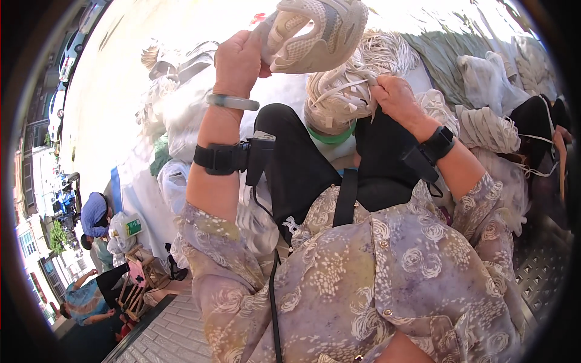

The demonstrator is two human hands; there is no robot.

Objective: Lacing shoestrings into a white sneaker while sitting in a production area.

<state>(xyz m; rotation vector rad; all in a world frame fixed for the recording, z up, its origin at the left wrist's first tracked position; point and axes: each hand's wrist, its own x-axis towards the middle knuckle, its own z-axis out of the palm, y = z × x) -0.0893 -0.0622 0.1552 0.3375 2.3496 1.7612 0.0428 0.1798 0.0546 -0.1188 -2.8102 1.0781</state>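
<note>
Raised in front of me, a white mesh shoe upper with grey trim is gripped at its edge by my left hand, fingers closed. My right hand pinches white laces at the side of a heaped bundle. That bundle of white laces and mesh rests between my knees, above a green rim. Loops of loose lace spread over its far side. How many strands are between my right fingers cannot be made out.
White sacks and plastic bags lie at left. Stacked white uppers sit at right, near another person's dark-clothed leg. A grey-green cloth covers ground beyond. People sit or bend at far left, beside a wooden chair.
</note>
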